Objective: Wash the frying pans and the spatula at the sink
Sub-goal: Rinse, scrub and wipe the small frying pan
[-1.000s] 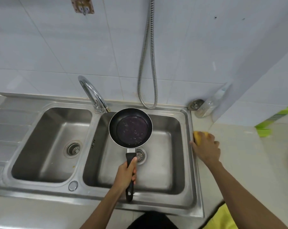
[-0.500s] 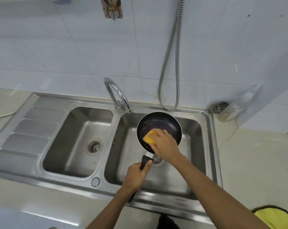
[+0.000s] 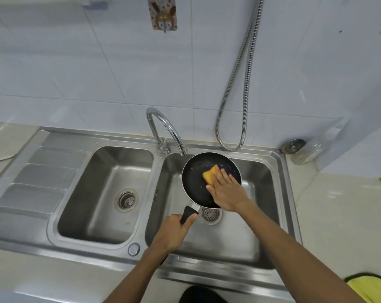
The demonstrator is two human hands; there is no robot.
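Observation:
A small black frying pan (image 3: 194,180) hangs over the right basin (image 3: 259,193) of the steel double sink, just below the tap spout. My left hand (image 3: 174,232) grips the pan's black handle (image 3: 187,215) from below. My right hand (image 3: 225,191) lies flat inside the pan, pressing a yellow sponge (image 3: 210,176) against its bottom. Pale smears show on the pan's dark surface. No spatula and no second pan are in view.
The chrome tap (image 3: 163,130) curves over the divider between the basins. The left basin (image 3: 110,193) has a drainboard (image 3: 34,184) beside it. A metal hose (image 3: 235,106) hangs on the tiled wall. A clear bottle (image 3: 312,149) lies at the back right corner. A yellow cloth (image 3: 368,287) lies at the lower right.
My right hand took the sponge from the counter at the sink's right edge, brought it into the pan, and has now slid it toward the pan's far side. The view shifted left.

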